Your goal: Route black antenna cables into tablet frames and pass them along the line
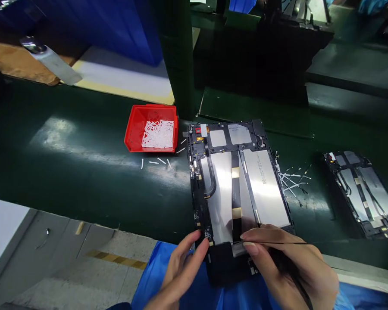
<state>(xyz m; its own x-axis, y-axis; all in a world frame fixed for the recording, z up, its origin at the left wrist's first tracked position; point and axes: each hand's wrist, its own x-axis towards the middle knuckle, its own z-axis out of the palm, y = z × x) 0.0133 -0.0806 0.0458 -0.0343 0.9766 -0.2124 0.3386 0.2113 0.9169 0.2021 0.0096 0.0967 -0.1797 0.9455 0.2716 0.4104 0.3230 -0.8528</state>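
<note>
An opened tablet (239, 181) lies back-side up on the dark green belt (84, 172), showing two silver battery cells, a black flex cable and circuit boards. Its near edge hangs over the belt's front edge. My left hand (181, 271) touches the tablet's near left corner with its fingertips, fingers partly curled. My right hand (287, 267) rests on the near right edge and pinches thin black tweezers (278, 243), whose tips point left over the bottom of the tablet.
A red bin (151, 128) of white strips stands left of the tablet, with loose strips (158, 162) scattered beside it. Thin wires (291, 178) lie to the right. A second opened tablet (364, 193) lies further right. A green post (177, 56) rises behind.
</note>
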